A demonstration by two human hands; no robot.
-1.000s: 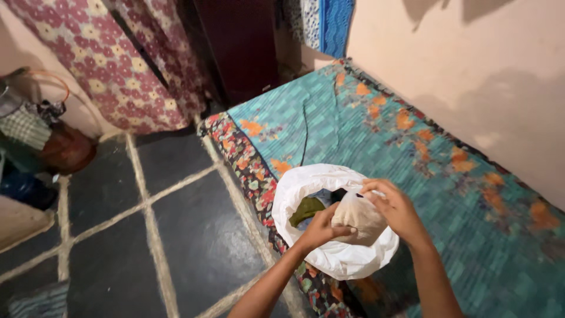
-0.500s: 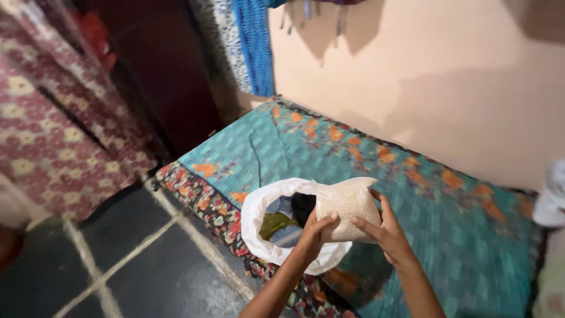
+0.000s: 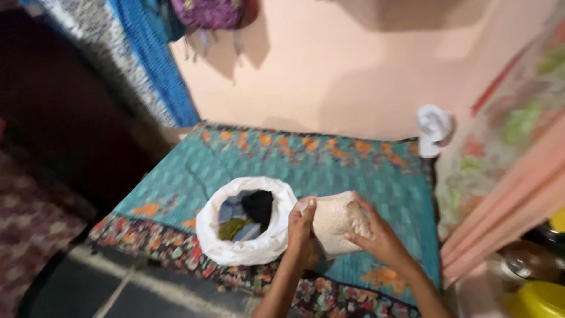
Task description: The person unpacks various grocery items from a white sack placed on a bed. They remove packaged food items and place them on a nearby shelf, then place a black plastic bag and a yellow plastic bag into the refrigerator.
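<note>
A clear plastic pouch of pale grains (image 3: 333, 221) is held between both hands just right of a white sack. My left hand (image 3: 302, 231) grips its left end and my right hand (image 3: 376, 235) cups its right side from below. The white sack (image 3: 247, 250) stands open on a teal patterned mattress (image 3: 329, 171), with dark, blue and olive cloth inside it. The pouch is outside the sack, above the mattress.
A pink wall (image 3: 329, 70) runs behind the mattress. Blue cloth (image 3: 156, 65) hangs at the left, a white bundle (image 3: 434, 126) at the wall's right end. Pink and floral curtains (image 3: 512, 159) fill the right side, with a yellow container (image 3: 538, 299) below. Dark tiled floor (image 3: 76, 288) lies in front.
Both hands lifted the grain pouch out of the white sack and carried it to the right. The view swung right, bringing the curtains and yellow container into sight.
</note>
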